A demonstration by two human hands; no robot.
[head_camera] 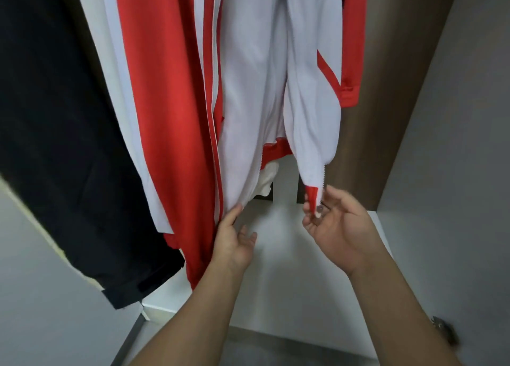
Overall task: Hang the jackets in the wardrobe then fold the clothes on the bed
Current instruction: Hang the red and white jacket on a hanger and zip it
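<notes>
We're inside the wardrobe (441, 117), so this reads as the hanging half of the job, with the bed and its clothes out of view.

Far left hangs a black garment (55, 117), long and plain, down past the lower shelf (276, 255). Next to it is a red jacket with white stripes (165, 103), hanging straight.

Now the centre, where the action is: a white jacket with red trim (254, 76) hangs from above, front unzipped, its two halves parted with the red hem band showing between them. The left hand (234, 241) comes up palm open, fingers relaxed, fingertips just touching the bottom of the left front edge, not gripping it. The right hand (334, 225) pinches the lower tip of the right front panel beside the zip teeth, thumb and fingertips together on the cloth; a small dark piece sits by the fingers, possibly the zip pull, though I can't be sure.

My read: the jacket is hung, and the hands are lining up the zip ends. The next move would call for the left hand to take hold of its edge and bring both bottoms level.
</notes>
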